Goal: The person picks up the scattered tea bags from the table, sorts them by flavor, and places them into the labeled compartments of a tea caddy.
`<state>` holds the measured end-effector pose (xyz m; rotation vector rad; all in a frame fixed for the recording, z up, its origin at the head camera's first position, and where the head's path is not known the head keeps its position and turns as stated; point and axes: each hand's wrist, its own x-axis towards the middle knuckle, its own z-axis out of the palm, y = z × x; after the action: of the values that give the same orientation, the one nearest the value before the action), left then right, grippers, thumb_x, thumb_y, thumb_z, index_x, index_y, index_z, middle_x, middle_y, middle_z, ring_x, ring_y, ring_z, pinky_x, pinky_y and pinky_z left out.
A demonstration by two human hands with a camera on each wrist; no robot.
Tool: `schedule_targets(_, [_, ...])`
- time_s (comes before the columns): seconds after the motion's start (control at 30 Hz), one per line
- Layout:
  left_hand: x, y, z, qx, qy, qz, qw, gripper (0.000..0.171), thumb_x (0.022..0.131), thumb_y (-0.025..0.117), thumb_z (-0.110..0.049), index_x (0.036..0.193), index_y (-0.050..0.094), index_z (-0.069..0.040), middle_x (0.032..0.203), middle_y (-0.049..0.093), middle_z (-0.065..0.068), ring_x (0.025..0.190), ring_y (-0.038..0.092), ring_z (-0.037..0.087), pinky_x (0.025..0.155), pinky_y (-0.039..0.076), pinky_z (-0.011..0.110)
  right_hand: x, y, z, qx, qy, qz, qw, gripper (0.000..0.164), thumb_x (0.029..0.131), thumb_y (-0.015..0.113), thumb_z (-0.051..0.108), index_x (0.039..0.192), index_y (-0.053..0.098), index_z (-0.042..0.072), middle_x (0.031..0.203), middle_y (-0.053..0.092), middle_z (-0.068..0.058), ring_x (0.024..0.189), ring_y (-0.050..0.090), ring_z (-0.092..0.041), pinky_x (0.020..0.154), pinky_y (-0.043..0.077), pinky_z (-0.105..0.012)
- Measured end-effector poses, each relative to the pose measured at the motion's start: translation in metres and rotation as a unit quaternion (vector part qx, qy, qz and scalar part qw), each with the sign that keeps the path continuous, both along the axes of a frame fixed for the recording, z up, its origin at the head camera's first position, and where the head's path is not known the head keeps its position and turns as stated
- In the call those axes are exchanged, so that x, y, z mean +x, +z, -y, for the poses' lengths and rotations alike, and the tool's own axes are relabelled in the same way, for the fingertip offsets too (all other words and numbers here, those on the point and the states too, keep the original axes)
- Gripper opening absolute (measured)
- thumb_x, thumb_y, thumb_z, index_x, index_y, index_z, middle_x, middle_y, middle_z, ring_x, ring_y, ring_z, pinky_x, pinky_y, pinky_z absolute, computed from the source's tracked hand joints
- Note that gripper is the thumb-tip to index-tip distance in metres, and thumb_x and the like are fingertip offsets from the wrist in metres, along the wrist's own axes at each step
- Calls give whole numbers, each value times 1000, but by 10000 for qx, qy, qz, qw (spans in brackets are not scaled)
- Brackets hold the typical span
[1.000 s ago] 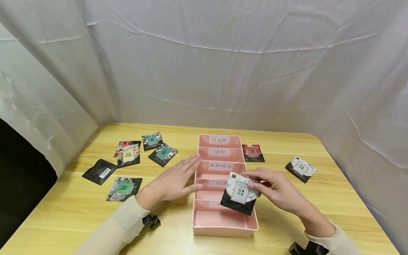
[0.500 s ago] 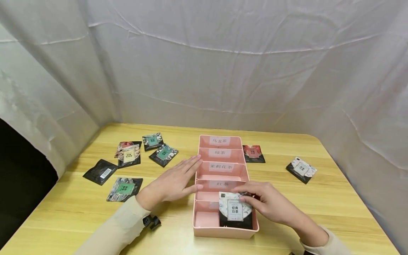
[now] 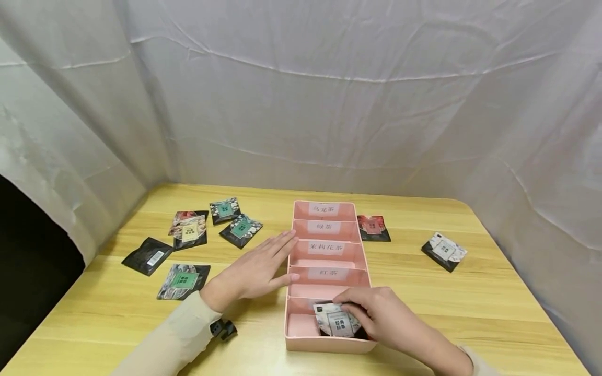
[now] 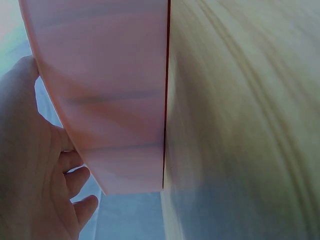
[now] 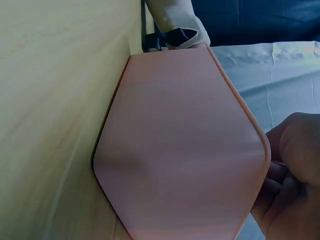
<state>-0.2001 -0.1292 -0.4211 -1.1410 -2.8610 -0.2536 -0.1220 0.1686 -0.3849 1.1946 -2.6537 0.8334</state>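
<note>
A pink divided box (image 3: 329, 343) with labelled compartments stands on the table. My right hand (image 3: 388, 318) pinches the upper right part of a white-and-black tea sachet (image 3: 339, 322), which sits inside the nearest compartment, face up and tilted. In the right wrist view the box's outer walls (image 5: 175, 135) hide the sachet, and the right hand (image 5: 295, 175) shows beyond the rim. My left hand (image 3: 256, 266) rests its extended fingers and thumb on the box's left rim. The left wrist view shows the left hand (image 4: 35, 145) along that same rim.
Left of the box lie several sachets: a green-labelled one (image 3: 183, 282), a black one face down (image 3: 148, 256), a yellow-labelled one (image 3: 190, 232) over a red one, and two teal-labelled ones (image 3: 241, 230). Right of it are a red sachet (image 3: 373, 228) and a white one (image 3: 444, 251).
My right hand has carried the white sachet from above the box down into the nearest compartment. The left hand has stayed on the rim.
</note>
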Motion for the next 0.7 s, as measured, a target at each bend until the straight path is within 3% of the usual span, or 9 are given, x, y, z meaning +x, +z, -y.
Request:
schedule_targets(0.2, [0, 0, 0, -2, -1, -34, 10000, 86, 98, 21, -68, 157, 13, -7, 163, 7, 10, 149, 5, 22, 119, 16, 41, 1, 0, -1, 45, 89, -477, 9988, 14, 89, 72, 11, 99, 72, 21, 92, 71, 12, 76, 59, 7, 62, 52, -15])
schedule_targets(0.47, [1, -1, 1, 15, 23, -21, 10000, 86, 97, 21, -68, 157, 14, -6, 163, 7, 10, 149, 7, 24, 119, 16, 41, 1, -2, 3, -280, 32, 281, 9992, 11, 94, 67, 16, 102, 71, 23, 93, 70, 13, 76, 59, 5, 64, 52, -16])
schedule_targets(0.7, [2, 0, 1, -65, 16, 4, 10000, 85, 98, 20, -68, 158, 10, -8, 163, 5, 9, 149, 8, 25, 119, 12, 38, 1, 1, -2, 8, 95, -217, 9997, 16, 88, 75, 15, 102, 71, 21, 91, 69, 15, 77, 59, 6, 64, 52, -16])
